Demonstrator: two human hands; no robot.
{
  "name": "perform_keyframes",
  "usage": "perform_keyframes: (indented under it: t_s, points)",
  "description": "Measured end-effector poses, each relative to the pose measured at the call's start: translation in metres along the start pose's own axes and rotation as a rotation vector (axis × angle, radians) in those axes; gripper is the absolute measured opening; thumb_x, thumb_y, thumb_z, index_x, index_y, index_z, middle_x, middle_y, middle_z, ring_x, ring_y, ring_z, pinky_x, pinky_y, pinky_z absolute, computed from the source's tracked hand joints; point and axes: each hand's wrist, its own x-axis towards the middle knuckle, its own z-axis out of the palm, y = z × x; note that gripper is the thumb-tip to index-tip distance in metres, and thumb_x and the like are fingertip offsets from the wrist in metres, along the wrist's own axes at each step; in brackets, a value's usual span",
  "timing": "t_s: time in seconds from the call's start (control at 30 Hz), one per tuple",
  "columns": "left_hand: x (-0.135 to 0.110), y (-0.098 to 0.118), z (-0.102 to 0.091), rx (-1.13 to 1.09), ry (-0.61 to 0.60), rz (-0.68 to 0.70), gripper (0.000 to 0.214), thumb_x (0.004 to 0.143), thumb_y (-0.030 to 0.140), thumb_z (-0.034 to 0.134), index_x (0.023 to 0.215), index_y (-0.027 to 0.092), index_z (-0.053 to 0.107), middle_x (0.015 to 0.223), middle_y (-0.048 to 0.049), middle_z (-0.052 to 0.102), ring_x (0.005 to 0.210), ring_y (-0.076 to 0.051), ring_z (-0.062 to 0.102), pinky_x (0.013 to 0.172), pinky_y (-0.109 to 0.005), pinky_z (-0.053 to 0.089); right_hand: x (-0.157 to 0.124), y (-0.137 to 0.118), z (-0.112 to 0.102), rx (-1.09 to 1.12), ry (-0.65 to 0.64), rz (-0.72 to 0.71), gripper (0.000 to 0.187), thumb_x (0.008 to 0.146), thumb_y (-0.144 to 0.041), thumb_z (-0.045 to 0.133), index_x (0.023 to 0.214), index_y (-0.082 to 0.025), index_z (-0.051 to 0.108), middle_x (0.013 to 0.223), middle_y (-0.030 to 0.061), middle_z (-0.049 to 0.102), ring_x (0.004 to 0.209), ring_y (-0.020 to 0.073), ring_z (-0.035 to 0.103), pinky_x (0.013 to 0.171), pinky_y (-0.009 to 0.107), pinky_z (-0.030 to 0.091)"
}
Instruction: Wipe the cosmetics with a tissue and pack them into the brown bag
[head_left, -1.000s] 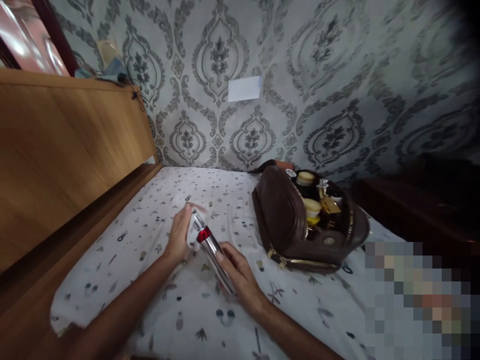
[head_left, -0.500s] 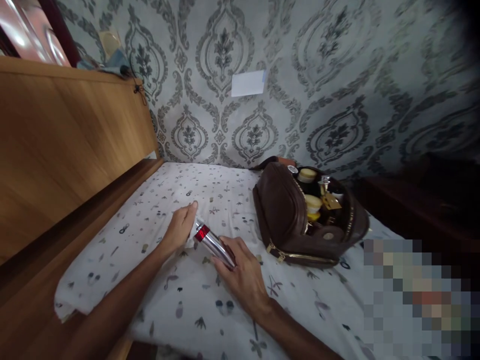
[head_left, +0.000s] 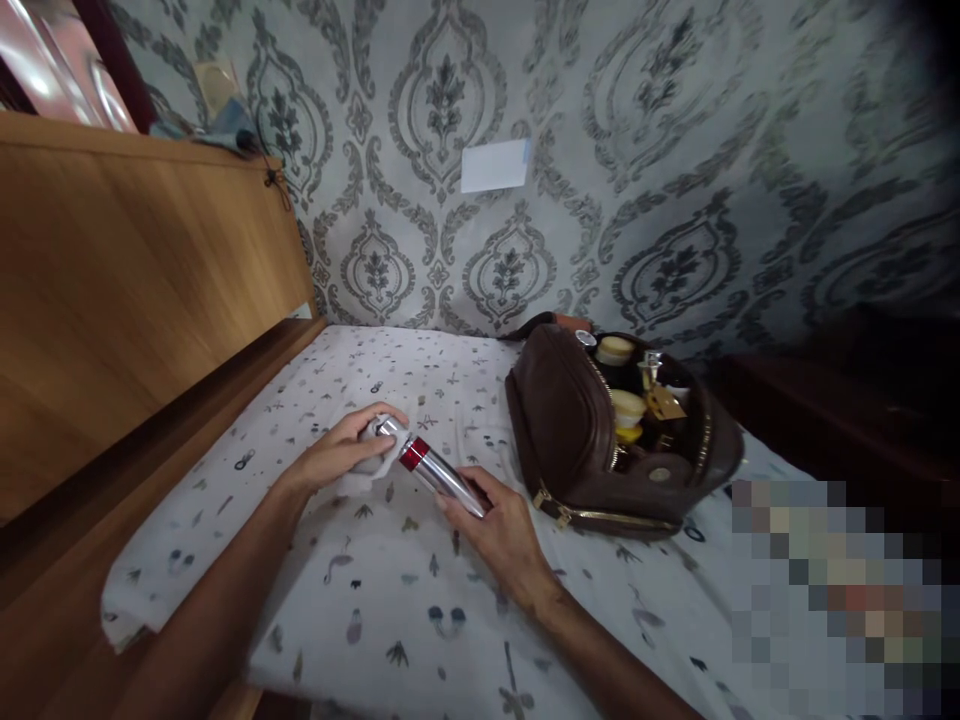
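A slim silver bottle with a red band [head_left: 442, 478] lies slanted above the bed cover. My right hand [head_left: 506, 535] is closed round its lower end. In my left hand [head_left: 349, 447] is a thin white tissue [head_left: 369, 473], bunched about the silver tip at the bottle's upper left end. Thumb and fingers there press from either side, and the tissue hides part of the tip. To the right of both hands stands a dark brown leather toiletry bag [head_left: 559, 400], unzipped, with yellow-lidded jars [head_left: 628, 406] and a gold-topped bottle [head_left: 650, 368] inside.
White printed cloth [head_left: 420, 620] covers the surface below. A wooden panel [head_left: 150, 260] rises on the left, and a damask-papered wall [head_left: 517, 240] with a small white card [head_left: 495, 166] closes off the back. The lower right corner is pixelated.
My left hand has come round the bottle's tip with the tissue, where before it was just beside it with the thumb up. Bottle and right hand have shifted slightly right.
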Motion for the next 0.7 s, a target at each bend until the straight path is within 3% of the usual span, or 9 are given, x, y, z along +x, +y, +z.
perform_keyframes:
  t_s: [0.1, 0.2, 0.37, 0.5, 0.6, 0.7]
  points:
    - [0.004, -0.009, 0.003, 0.026, 0.073, -0.039, 0.039, 0.085, 0.059, 0.058, 0.092, 0.020, 0.060, 0.062, 0.0057, 0.047, 0.051, -0.010, 0.039, 0.048, -0.021, 0.029, -0.002, 0.003, 0.001, -0.035, 0.027, -0.079, 0.028, 0.073, -0.033, 0.068, 0.097, -0.019, 0.069, 0.078, 0.0018, 0.070, 0.068, 0.0182, 0.062, 0.062, 0.025, 0.046]
    - [0.007, -0.015, 0.004, 0.031, 0.122, -0.024, 0.045, 0.083, 0.064, 0.056, 0.076, 0.019, 0.056, 0.058, 0.0063, 0.040, 0.050, -0.010, 0.034, 0.046, -0.022, 0.026, -0.003, 0.005, 0.001, -0.063, 0.044, -0.138, 0.030, 0.074, -0.031, 0.068, 0.101, -0.019, 0.069, 0.089, 0.0042, 0.072, 0.077, 0.0203, 0.064, 0.066, 0.027, 0.048]
    - [0.010, -0.019, 0.003, 0.044, 0.153, 0.005, 0.054, 0.088, 0.067, 0.042, 0.066, 0.019, 0.055, 0.060, 0.0032, 0.045, 0.057, -0.013, 0.040, 0.051, -0.024, 0.032, -0.002, 0.009, 0.002, -0.075, 0.060, -0.110, 0.029, 0.073, -0.032, 0.068, 0.100, -0.018, 0.069, 0.083, 0.0040, 0.071, 0.073, 0.0200, 0.063, 0.065, 0.027, 0.048]
    - [0.006, -0.014, -0.002, 0.072, 0.116, -0.023, 0.049, 0.088, 0.061, 0.050, 0.065, 0.019, 0.056, 0.060, 0.0038, 0.044, 0.055, -0.011, 0.039, 0.050, -0.023, 0.030, -0.001, 0.008, 0.002, -0.070, 0.059, -0.094, 0.030, 0.072, -0.032, 0.069, 0.098, -0.018, 0.069, 0.083, 0.0040, 0.070, 0.071, 0.0194, 0.062, 0.064, 0.027, 0.047]
    - [0.000, -0.005, -0.009, 0.087, 0.017, -0.002, 0.032, 0.087, 0.051, 0.060, 0.089, 0.020, 0.067, 0.077, 0.0009, 0.058, 0.069, -0.014, 0.051, 0.060, -0.022, 0.039, -0.001, 0.005, 0.001, -0.020, 0.026, -0.058, 0.030, 0.073, -0.036, 0.068, 0.096, -0.017, 0.070, 0.077, 0.0030, 0.069, 0.065, 0.0181, 0.060, 0.060, 0.026, 0.046]
    - [-0.003, -0.001, -0.013, 0.065, -0.073, 0.049, 0.053, 0.082, 0.044, 0.068, 0.132, 0.030, 0.055, 0.110, -0.0011, 0.064, 0.099, -0.021, 0.058, 0.084, -0.027, 0.045, 0.000, 0.001, -0.001, 0.070, 0.007, -0.027, 0.032, 0.075, -0.042, 0.066, 0.094, -0.017, 0.069, 0.073, 0.0019, 0.067, 0.064, 0.0173, 0.059, 0.058, 0.025, 0.045]
